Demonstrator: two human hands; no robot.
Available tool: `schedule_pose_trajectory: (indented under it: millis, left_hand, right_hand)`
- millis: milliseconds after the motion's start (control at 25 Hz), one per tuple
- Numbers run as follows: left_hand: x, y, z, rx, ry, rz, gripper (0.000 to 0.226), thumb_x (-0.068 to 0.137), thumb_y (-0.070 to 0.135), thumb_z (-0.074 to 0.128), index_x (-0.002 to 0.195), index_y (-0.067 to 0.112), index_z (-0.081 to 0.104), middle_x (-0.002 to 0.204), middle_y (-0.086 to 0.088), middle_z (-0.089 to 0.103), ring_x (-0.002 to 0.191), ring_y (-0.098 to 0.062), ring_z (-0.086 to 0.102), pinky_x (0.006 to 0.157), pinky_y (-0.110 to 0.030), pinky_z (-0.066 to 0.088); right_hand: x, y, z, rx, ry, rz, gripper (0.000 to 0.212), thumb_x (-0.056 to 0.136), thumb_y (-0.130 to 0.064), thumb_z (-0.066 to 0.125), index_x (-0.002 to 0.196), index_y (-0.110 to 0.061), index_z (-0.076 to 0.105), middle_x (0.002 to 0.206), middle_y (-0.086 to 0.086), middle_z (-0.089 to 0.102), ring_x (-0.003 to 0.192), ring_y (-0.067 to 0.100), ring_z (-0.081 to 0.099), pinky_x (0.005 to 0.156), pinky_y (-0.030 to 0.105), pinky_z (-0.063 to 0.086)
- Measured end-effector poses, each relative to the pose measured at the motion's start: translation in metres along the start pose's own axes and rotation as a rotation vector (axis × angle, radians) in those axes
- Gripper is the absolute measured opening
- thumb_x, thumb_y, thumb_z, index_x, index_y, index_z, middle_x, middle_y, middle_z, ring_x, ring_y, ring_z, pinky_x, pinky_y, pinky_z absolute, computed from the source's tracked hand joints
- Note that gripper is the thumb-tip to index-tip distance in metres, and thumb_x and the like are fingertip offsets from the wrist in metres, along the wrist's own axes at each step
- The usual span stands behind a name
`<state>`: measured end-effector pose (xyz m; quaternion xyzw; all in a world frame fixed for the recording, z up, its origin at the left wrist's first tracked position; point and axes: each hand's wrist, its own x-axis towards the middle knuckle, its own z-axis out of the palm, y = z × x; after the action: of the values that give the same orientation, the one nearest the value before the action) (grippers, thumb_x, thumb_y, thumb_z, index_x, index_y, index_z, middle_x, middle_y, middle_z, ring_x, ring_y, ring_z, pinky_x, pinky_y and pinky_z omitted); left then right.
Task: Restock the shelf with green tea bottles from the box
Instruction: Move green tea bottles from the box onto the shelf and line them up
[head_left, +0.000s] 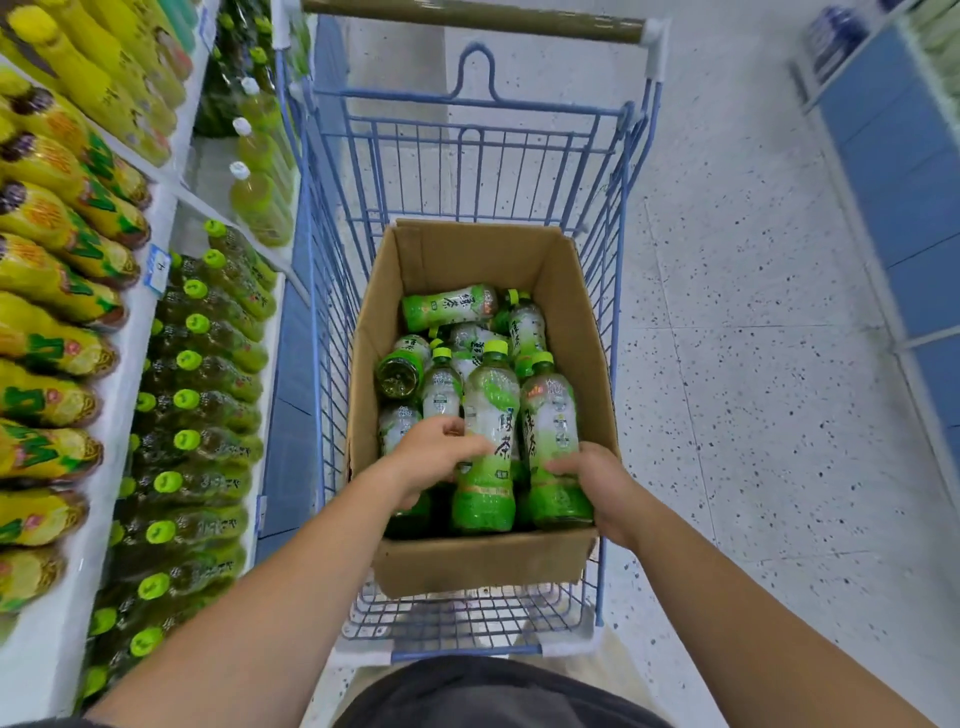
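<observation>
Two hands are down in the cardboard box (483, 564), which sits in a blue shopping cart (470, 101) pulled up right beside the shelf (130, 364). So the left hand (434, 460) has its fingers curled round the waist of an upright green tea bottle (491, 415), and the right hand (597, 480) is wrapped round the lower part of the neighbouring bottle (550, 415). More loose bottles (449, 306) lie jumbled further back in the box. Rows of green-capped bottles (192, 395) fill the shelf.
</observation>
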<state>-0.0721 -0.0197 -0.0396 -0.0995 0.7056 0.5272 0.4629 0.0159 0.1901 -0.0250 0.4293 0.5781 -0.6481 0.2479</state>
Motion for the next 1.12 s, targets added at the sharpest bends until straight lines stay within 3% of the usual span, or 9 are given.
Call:
schedule_pose_trajectory:
  millis: [160, 320, 520, 640, 800, 920, 1040, 1120]
  left_hand:
    - [-0.038, 0.007, 0.009, -0.289, -0.024, 0.046, 0.038, 0.084, 0.018, 0.077, 0.12, 0.012, 0.066, 0.117, -0.011, 0.074, 0.11, -0.029, 0.068, 0.095, -0.047, 0.054]
    - [-0.073, 0.011, 0.016, -0.353, 0.026, 0.136, 0.035, 0.086, 0.007, 0.077, 0.118, 0.015, 0.063, 0.107, -0.012, 0.077, 0.096, -0.027, 0.075, 0.074, -0.04, 0.062]
    - [-0.125, 0.009, 0.026, -0.347, 0.15, 0.23, 0.037, 0.084, 0.003, 0.079, 0.117, 0.013, 0.066, 0.103, -0.011, 0.078, 0.095, -0.027, 0.076, 0.077, -0.044, 0.062]
    - [-0.165, -0.001, 0.037, -0.364, 0.252, 0.287, 0.039, 0.08, -0.002, 0.08, 0.112, 0.018, 0.068, 0.096, -0.003, 0.079, 0.087, -0.019, 0.077, 0.063, -0.031, 0.06]
    - [-0.218, -0.028, 0.06, -0.432, 0.5, 0.256, 0.031, 0.08, 0.002, 0.081, 0.107, 0.012, 0.069, 0.094, -0.012, 0.077, 0.084, -0.025, 0.076, 0.067, -0.039, 0.062]
    - [-0.259, -0.051, 0.072, -0.507, 0.652, 0.273, 0.028, 0.075, 0.004, 0.082, 0.1, 0.012, 0.07, 0.088, -0.01, 0.078, 0.078, -0.023, 0.077, 0.06, -0.033, 0.061]
    - [-0.305, -0.079, 0.081, -0.598, 0.852, 0.27, 0.027, 0.076, -0.001, 0.079, 0.097, 0.011, 0.066, 0.074, -0.002, 0.074, 0.065, -0.013, 0.072, 0.055, -0.026, 0.055]
    - [-0.333, -0.098, 0.084, -0.649, 0.962, 0.258, 0.027, 0.076, -0.001, 0.078, 0.096, 0.012, 0.066, 0.076, -0.003, 0.072, 0.065, -0.013, 0.07, 0.06, -0.031, 0.055]
  right_hand:
    - [-0.036, -0.011, -0.004, -0.024, -0.017, -0.105, 0.023, 0.088, -0.001, 0.065, 0.11, -0.005, 0.068, 0.097, 0.016, 0.078, 0.084, 0.033, 0.077, 0.077, 0.051, 0.063]
    - [-0.068, -0.017, -0.009, 0.01, -0.061, -0.168, 0.04, 0.084, -0.004, 0.07, 0.122, -0.003, 0.059, 0.112, 0.023, 0.073, 0.095, 0.041, 0.074, 0.083, 0.06, 0.059]
    - [-0.101, -0.021, -0.007, -0.068, -0.189, -0.275, 0.078, 0.061, -0.034, 0.092, 0.128, -0.01, 0.059, 0.115, 0.015, 0.074, 0.103, 0.038, 0.073, 0.089, 0.062, 0.057]
    - [-0.113, -0.023, -0.01, -0.132, -0.295, -0.314, 0.066, 0.069, -0.024, 0.092, 0.126, -0.014, 0.06, 0.112, 0.012, 0.076, 0.099, 0.036, 0.074, 0.084, 0.063, 0.059]
    - [-0.131, -0.024, -0.013, -0.256, -0.497, -0.349, 0.059, 0.066, -0.03, 0.086, 0.119, -0.021, 0.063, 0.1, 0.004, 0.079, 0.089, 0.029, 0.077, 0.069, 0.044, 0.062]
    - [-0.15, -0.021, 0.0, -0.347, -0.653, -0.354, 0.051, 0.067, -0.03, 0.085, 0.113, -0.021, 0.064, 0.095, 0.002, 0.08, 0.084, 0.025, 0.078, 0.061, 0.035, 0.06]
    - [-0.169, -0.007, 0.029, -0.446, -0.812, -0.368, 0.057, 0.068, -0.015, 0.082, 0.121, -0.011, 0.062, 0.097, 0.007, 0.079, 0.083, 0.024, 0.077, 0.063, 0.036, 0.06]
    - [-0.184, 0.006, 0.052, -0.505, -0.89, -0.348, 0.058, 0.069, -0.006, 0.081, 0.122, -0.01, 0.06, 0.096, 0.008, 0.079, 0.082, 0.025, 0.076, 0.063, 0.037, 0.06]
